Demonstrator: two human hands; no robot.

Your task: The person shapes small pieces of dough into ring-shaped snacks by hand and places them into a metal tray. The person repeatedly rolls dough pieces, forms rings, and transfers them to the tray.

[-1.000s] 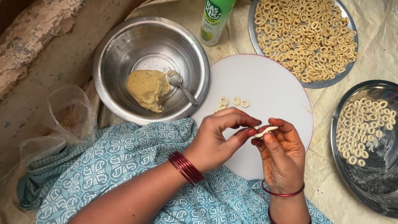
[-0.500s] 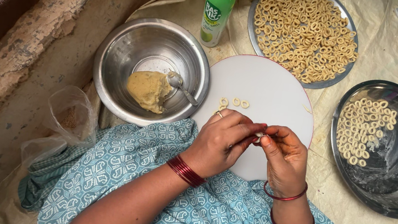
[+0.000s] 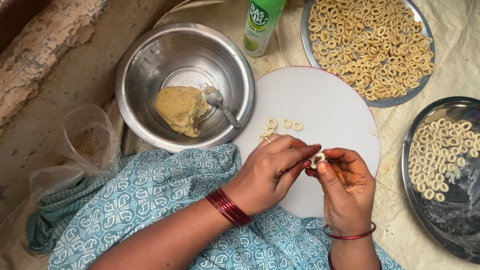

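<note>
At frame centre lies the round white board (image 3: 329,106), three dough rings (image 3: 282,125) on it. Above its lower edge the left hand (image 3: 272,172) and right hand (image 3: 346,188) meet, fingertips pinched shut on a small dough piece (image 3: 317,158). Pinched too hard, the soft loop could tear or flatten.

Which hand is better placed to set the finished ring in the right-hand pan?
Probably right: the right hand pinches the dough ring together with the left hand, and sits nearer the pan.
</note>
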